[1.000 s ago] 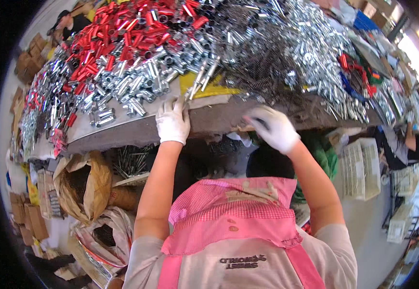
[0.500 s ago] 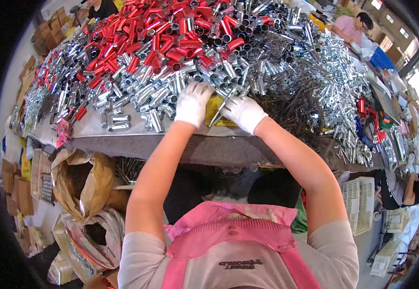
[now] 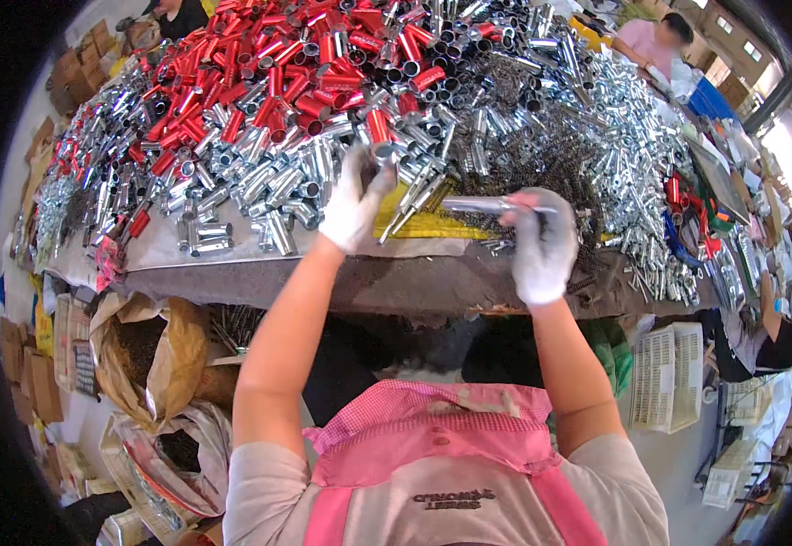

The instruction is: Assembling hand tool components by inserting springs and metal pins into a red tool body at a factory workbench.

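Gripping a rod (image 3: 496, 206), the right hand (image 3: 542, 246) works; left hand (image 3: 352, 202) apparently pinches a tube (image 3: 383, 151); heaps remain on the counter (image 3: 341, 282).

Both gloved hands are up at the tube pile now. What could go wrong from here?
1. The left hand digs into the heaped silver tubes; loose ones could roll off the table edge.
2. The right hand grips a thin rod only at one end, so it might slip.
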Demonstrator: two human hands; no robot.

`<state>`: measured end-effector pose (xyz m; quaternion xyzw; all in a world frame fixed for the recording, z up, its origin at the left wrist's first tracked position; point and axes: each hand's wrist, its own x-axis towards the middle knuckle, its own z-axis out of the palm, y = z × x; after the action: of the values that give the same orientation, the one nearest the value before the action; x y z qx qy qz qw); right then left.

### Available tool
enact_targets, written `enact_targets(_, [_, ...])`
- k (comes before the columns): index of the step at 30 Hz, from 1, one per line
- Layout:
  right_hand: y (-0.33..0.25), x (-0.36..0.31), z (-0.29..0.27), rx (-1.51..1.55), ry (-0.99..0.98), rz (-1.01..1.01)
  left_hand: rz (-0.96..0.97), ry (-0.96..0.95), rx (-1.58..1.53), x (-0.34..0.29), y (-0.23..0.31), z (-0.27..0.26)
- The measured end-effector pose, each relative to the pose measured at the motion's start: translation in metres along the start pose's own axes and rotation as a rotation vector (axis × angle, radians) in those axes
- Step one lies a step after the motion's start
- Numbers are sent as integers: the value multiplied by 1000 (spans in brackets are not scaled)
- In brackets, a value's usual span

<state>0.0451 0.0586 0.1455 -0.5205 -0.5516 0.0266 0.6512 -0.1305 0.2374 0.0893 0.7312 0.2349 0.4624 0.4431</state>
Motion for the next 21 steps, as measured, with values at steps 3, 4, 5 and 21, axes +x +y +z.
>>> enact_targets(3, [-23, -23, -27, 281, 140, -9, -424, -182, -457, -57, 56, 20])
enact_targets(4, [-30, -31, -29, 347, 140, 40, -432, -280, -472, -74, 59, 25])
enact_targets(5, [-35, -40, -29, 409, 144, 89, -520, -293, -549, -88, 70, 33])
enact_targets(21, [-37, -111, -26, -70, -161, -118, -976, 11, -1706, -162, 72, 76])
